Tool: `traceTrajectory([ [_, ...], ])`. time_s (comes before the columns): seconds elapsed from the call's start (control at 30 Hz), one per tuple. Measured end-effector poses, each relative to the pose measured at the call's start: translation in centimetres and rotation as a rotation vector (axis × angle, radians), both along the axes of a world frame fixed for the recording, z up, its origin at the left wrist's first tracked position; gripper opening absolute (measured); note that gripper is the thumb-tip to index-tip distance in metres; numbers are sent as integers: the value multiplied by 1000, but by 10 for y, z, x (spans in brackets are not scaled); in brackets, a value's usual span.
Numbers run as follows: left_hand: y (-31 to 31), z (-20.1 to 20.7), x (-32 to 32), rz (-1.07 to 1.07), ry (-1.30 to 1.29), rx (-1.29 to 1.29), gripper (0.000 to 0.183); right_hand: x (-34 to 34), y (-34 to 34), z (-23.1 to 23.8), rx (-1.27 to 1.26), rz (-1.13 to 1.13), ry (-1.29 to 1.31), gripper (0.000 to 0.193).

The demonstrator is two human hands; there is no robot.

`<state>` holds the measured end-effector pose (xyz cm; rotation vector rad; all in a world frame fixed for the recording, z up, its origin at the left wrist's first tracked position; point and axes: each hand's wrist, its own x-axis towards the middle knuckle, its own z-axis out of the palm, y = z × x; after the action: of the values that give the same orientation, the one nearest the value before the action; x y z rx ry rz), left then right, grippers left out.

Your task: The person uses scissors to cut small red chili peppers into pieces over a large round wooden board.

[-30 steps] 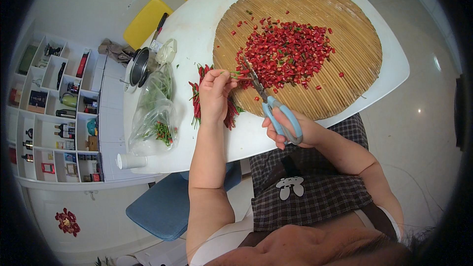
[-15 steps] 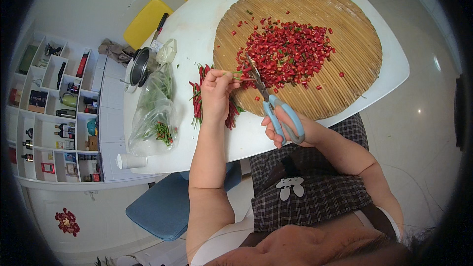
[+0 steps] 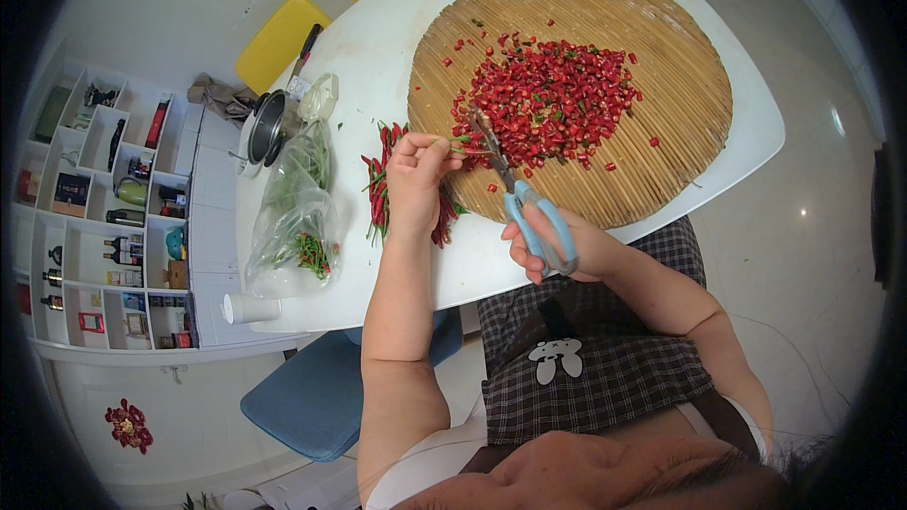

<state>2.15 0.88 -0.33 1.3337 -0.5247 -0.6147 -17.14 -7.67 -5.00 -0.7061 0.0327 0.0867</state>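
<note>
My left hand (image 3: pixel 416 175) pinches a red chili pepper (image 3: pixel 475 151) by its green end over the left edge of a round slatted wooden mat (image 3: pixel 661 170). In my right hand (image 3: pixel 557 241) is a pair of scissors (image 3: pixel 518 187) with light blue handles, its blades meeting the chili. Cut red chili pieces (image 3: pixel 557 99), with a few green bits, lie heaped on the mat beyond the blades. Whole red chilies (image 3: pixel 379 198) with green stems lie on the table beside and partly beneath my left hand.
On the white table (image 3: pixel 354 85) a clear plastic bag (image 3: pixel 288 212) holds green stems and chilies. Behind it are a dark round pot (image 3: pixel 268 127) and a black-handled knife (image 3: pixel 306 47). A white cup (image 3: pixel 251 309) lies near the left edge; a blue chair (image 3: pixel 302 411) stands below.
The scissor handles have drawn closer together in my right hand. My left hand keeps the chili in nearly the same place.
</note>
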Motion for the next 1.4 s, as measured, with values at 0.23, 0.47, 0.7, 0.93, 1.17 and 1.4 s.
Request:
traceTrajectory([
  [0.23,1,2,0,-4,4,-36,3,1,-1,-5,-17,15,-26,49],
  [0.47,2,2,-1,-19,1,-22,3,1,2,-4,8,-9,-28,43],
  [0.7,0,3,-4,-17,-17,7,3,0,2,-1,44,-7,-20,40],
  [0.93,1,1,-2,-29,-25,-17,3,0,1,6,18,-13,24,40],
  [1.17,0,1,-3,-4,-36,-25,4,0,2,-1,-17,-8,-3,44],
  [1.4,1,3,-2,-5,-22,-47,4,0,2,2,-10,-9,12,41],
])
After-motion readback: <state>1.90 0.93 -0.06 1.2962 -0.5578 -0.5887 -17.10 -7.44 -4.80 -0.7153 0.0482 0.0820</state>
